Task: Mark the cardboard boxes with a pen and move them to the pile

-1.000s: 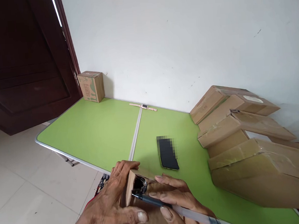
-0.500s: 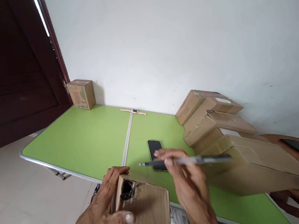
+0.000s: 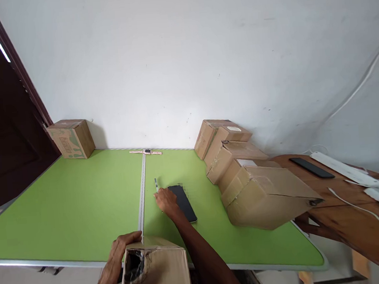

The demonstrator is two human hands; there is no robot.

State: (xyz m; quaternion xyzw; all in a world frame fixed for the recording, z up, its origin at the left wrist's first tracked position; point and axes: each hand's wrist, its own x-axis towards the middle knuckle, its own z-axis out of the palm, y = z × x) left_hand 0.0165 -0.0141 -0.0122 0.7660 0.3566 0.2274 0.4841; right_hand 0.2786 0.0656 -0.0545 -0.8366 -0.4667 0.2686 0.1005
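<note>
At the bottom of the view my left hand grips the left side of a cardboard box, thumb on the near face and fingers over the far edge. That box has a torn hole with black tape at its upper left corner. My right hand is stretched forward low over the green table, its fingers closed around a slim pen. The pen's grey and white end points away from me; the rest is hidden by the hand. Just right of this hand lies a black phone.
A row of cardboard boxes stands on the right of the green table. A printed box sits at the far left and a pink-strapped watch by the wall. Beyond, a wooden table carries a power strip and white cables.
My right hand has moved forward and left with the pen, down near the table beside the phone. The view has turned right; my left hand still holds the box.
</note>
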